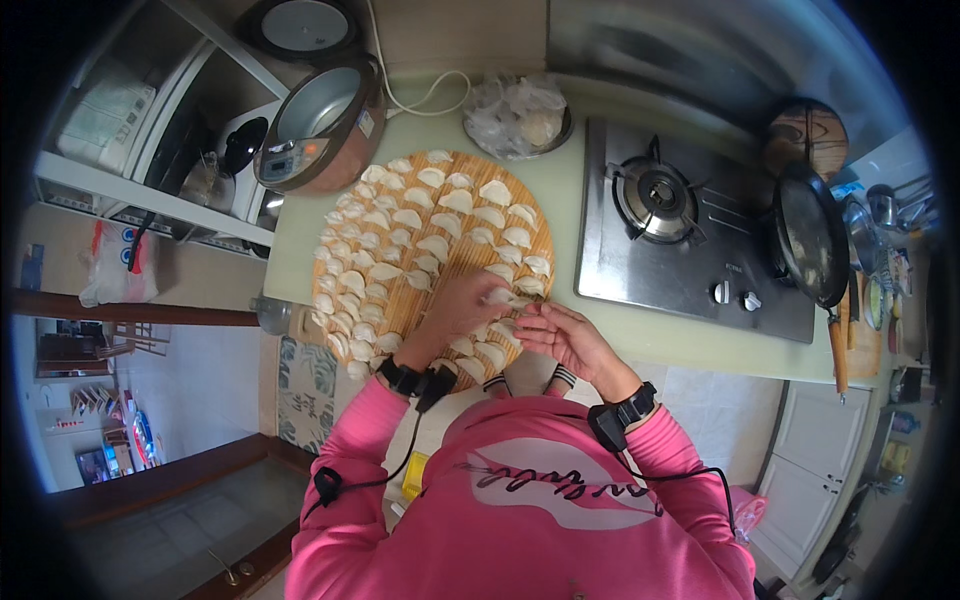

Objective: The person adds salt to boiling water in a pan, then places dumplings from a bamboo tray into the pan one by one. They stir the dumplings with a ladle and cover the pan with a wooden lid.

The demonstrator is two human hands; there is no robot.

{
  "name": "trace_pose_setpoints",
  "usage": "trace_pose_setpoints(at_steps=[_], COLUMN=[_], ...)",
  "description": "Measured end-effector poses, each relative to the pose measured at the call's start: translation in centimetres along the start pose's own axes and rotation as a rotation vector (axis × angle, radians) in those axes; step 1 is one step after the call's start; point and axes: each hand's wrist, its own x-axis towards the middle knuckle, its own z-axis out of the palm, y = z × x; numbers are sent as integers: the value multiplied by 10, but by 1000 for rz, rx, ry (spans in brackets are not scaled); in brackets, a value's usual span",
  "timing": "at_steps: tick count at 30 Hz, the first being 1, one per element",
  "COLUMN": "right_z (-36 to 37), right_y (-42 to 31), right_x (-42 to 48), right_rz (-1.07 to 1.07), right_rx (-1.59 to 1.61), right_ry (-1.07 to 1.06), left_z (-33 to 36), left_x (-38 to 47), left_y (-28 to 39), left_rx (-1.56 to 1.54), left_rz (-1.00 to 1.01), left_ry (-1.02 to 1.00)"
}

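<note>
Over the near right part of a round bamboo board, my left hand holds a white dumpling at its fingertips. From the right, the thumb and fingers of my right hand pinch the dumpling's near end. Both hands meet just above the board's edge, and they hide part of the dumpling. Many folded dumplings lie in rows on the board, packed closest along its left side. A bare strip of bamboo shows beside my left wrist.
An open rice cooker stands behind the board at left. A metal dish holds a plastic bag at the back. To the right are a gas stove and a frying pan whose wooden handle juts over the counter edge.
</note>
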Motion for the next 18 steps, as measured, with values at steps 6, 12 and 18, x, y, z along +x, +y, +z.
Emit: trace_pose_setpoints(at_steps=[6, 12, 18], right_z=[-10, -35, -65], right_y=[-15, -30, -58], right_x=[-34, -59, -92], right_rz=[-8, -191, -290], right_rx=[279, 93, 75], right_ry=[-212, -54, 8], left_z=[51, 75, 75], left_x=[-11, 4, 10], left_y=[58, 79, 78], left_rx=[232, 5, 70], left_rz=[290, 239, 257], left_ry=[-40, -114, -29])
